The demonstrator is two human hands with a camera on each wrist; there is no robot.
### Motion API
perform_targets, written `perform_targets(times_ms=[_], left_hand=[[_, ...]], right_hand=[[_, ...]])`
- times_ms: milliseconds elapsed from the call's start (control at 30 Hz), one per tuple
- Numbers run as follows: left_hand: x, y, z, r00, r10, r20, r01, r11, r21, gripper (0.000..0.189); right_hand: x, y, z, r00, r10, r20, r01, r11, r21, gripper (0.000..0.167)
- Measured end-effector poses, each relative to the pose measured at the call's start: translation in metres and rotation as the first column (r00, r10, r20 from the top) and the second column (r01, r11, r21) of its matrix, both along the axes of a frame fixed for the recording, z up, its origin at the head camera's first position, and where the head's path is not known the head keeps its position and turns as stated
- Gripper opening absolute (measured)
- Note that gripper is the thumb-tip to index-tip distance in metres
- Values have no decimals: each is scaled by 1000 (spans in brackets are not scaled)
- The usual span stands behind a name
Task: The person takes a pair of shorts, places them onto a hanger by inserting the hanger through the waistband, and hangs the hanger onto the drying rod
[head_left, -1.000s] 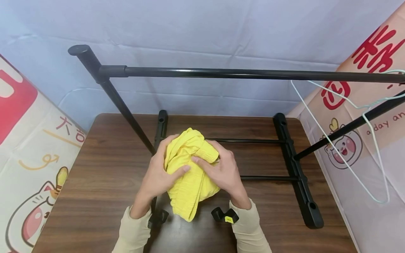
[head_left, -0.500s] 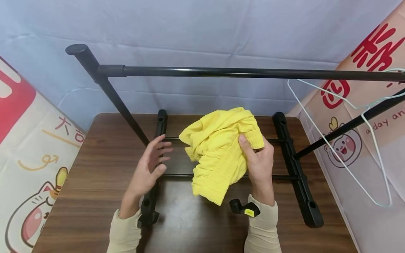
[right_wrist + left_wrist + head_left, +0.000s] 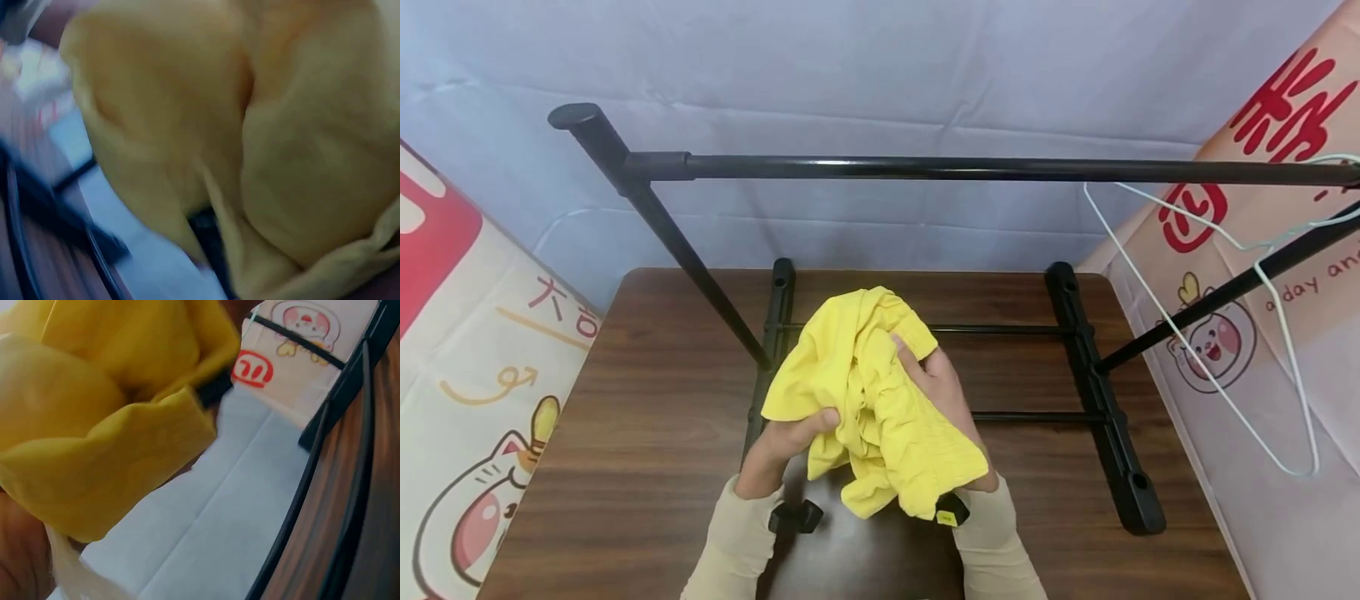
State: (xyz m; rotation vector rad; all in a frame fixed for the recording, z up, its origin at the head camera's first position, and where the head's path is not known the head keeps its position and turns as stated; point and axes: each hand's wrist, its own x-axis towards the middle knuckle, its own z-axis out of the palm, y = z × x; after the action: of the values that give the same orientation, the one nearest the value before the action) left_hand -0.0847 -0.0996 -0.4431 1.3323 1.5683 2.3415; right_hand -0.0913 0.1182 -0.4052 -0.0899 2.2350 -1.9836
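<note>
Both hands hold a crumpled yellow garment with gathered, ribbed-looking edges above the middle of the table. My left hand grips its lower left side, thumb on top and the fingers hidden under the cloth. On the right side my right hand pinches the garment near a folded edge, its other fingers mostly covered. Yellow folds of the garment fill much of the left wrist view. In the right wrist view the garment is blurred and takes up most of the picture.
A black rack stands on the wooden table, its top bar crossing behind the hands. A pale green wire hanger hangs at the right end. Rack feet and low crossbars surround the work area. Printed cloths hang at both sides.
My left hand let go, then took hold of the garment again at its lower left. The right hand carried the garment right and back left, and it now hangs more loosely spread.
</note>
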Motion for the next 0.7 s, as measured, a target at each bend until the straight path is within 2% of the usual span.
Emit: perform_targets(times_ms=[33, 100, 133, 200, 233, 300, 367, 433, 467, 533, 567, 633, 667, 700], left_hand=[[2, 3, 4, 1000, -17, 6, 17, 1000, 2, 26], [7, 7, 11, 999, 8, 38, -8, 1000, -6, 31], [9, 8, 14, 998, 40, 53, -39, 999, -16, 37], [11, 10, 14, 984, 159, 80, -156, 986, -52, 42], [12, 10, 12, 969, 236, 77, -230, 970, -83, 40], [11, 9, 8, 921, 384, 57, -374, 917, -139, 29], [9, 7, 4, 855, 519, 10, -506, 838, -203, 15], [9, 5, 6, 788, 615, -32, -603, 759, -246, 7], [10, 3, 7, 756, 654, -33, -639, 724, -260, 6], [10, 0, 9, 687, 726, -26, -701, 653, -286, 8], [11, -1, 10, 658, 753, -4, -722, 630, -288, 6], [11, -3, 11, 612, 789, 47, -750, 598, -282, 4], [11, -3, 11, 597, 799, 71, -758, 591, -277, 3], [11, -3, 11, 590, 801, 96, -759, 592, -271, 3]], right_hand=[[-1, -1, 0, 1000, 5, -6, -4, 996, 91, 41], [-3, 0, 1, 999, -2, -41, 12, 969, 247, 41], [-4, 1, 2, 998, -5, -62, 22, 958, 287, 40], [-5, 3, 4, 997, -26, -78, 48, 953, 300, 47], [-5, 5, 5, 996, -54, -72, 73, 953, 294, 53], [-4, 11, 7, 989, -115, -95, 136, 957, 255, 59], [0, 19, 10, 971, -196, -140, 219, 960, 175, 55], [6, 28, 13, 932, -267, -245, 290, 955, 65, 45], [10, 32, 14, 903, -295, -312, 306, 952, -13, 40], [19, 39, 15, 829, -321, -457, 284, 947, -149, 36], [23, 41, 14, 787, -310, -533, 232, 950, -210, 39], [31, 41, 12, 712, -250, -656, 96, 960, -262, 53], [33, 39, 11, 681, -203, -703, 32, 968, -248, 63], [35, 37, 9, 663, -153, -733, -11, 977, -213, 76]])
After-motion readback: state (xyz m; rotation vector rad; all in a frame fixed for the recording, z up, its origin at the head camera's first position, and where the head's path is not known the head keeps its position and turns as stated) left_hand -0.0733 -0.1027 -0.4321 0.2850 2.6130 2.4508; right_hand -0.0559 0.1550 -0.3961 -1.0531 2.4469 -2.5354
